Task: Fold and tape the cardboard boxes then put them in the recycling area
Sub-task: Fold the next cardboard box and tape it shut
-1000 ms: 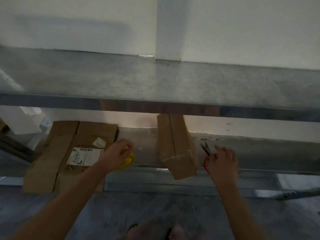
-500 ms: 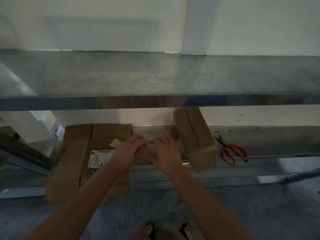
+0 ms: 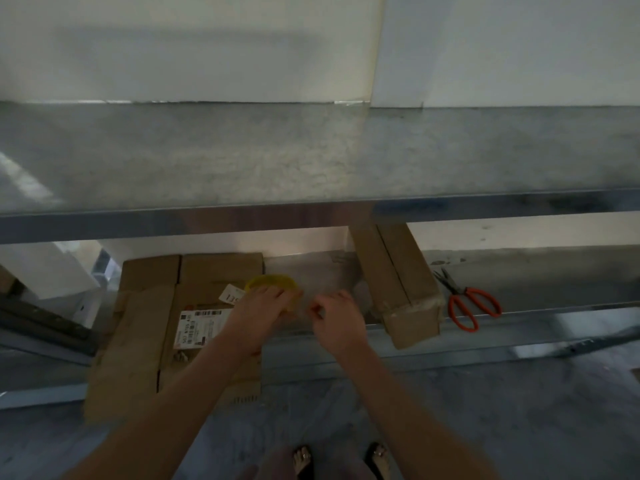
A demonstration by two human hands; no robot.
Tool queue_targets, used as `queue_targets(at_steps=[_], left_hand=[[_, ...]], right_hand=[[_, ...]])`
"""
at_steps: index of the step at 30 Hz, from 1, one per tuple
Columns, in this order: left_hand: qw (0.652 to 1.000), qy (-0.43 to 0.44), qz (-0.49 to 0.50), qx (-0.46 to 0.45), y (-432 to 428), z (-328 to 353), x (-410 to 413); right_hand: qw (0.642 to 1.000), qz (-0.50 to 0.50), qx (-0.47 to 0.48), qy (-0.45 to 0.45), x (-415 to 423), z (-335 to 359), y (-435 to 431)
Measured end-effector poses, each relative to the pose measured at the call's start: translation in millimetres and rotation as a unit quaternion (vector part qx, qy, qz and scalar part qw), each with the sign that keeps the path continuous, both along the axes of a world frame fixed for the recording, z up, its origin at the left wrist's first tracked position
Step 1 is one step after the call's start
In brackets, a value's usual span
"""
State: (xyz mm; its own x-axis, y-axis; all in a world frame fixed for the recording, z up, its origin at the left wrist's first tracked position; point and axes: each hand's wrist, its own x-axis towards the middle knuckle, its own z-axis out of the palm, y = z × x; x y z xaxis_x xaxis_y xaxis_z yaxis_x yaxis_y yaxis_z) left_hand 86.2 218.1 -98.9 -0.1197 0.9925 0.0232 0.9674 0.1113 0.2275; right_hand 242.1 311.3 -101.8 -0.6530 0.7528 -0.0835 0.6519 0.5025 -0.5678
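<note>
My left grip [image 3: 258, 311] is closed around the yellow tape roll [image 3: 273, 282], above the lower shelf [image 3: 554, 282] near its front edge. My right grip [image 3: 341, 318] is just beside the roll, fingers curled, thumb and forefinger pressed together. I cannot tell if they hold something. The flat cardboard [image 3: 138, 327] lies at the left of this shelf and hangs over the front edge. The taped box [image 3: 398, 278] lies to the right of my hands, its near end over the same edge. The scissors [image 3: 467, 306] lie just beside it, on its right.
</note>
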Motion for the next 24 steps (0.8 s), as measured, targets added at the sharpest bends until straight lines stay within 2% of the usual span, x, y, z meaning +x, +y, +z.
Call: queue_targets(at_steps=[3, 5, 7, 9, 11, 13, 16, 18, 24], left_hand=[[0.999, 0.024, 0.034, -0.007, 17, -2, -2], [0.999, 0.017, 0.004, -0.049, 31, -7, -3], [0.994, 0.06, -0.049, -0.073, 40, -14, -1], [0.987, 0.113, -0.074, -0.087, 45, -22, 3], [0.982, 0.15, -0.056, -0.099, 46, -32, 7], [0.977, 0.16, -0.025, -0.14, 45, -45, 11], [0.976, 0.154, 0.025, -0.153, 53, -50, 12], [0.98, 0.144, 0.025, -0.133, 56, -53, 11], [0.975, 0.168, 0.011, -0.144, 44, -56, -6]], right_hand=[[0.997, -0.066, -0.033, 0.013, -4, -11, -7], [0.988, -0.127, -0.089, 0.022, 0, -19, -3], [0.978, -0.163, -0.128, 0.005, 7, -28, 3], [0.976, -0.173, -0.129, -0.027, 11, -35, 6], [0.975, -0.172, -0.131, -0.054, 11, -43, 6], [0.97, -0.184, -0.138, -0.076, 11, -51, 2], [0.963, -0.218, -0.149, -0.053, 10, -62, -11], [0.96, -0.225, -0.164, -0.043, 8, -66, -17], [0.925, -0.238, -0.293, -0.039, 5, -77, -5]])
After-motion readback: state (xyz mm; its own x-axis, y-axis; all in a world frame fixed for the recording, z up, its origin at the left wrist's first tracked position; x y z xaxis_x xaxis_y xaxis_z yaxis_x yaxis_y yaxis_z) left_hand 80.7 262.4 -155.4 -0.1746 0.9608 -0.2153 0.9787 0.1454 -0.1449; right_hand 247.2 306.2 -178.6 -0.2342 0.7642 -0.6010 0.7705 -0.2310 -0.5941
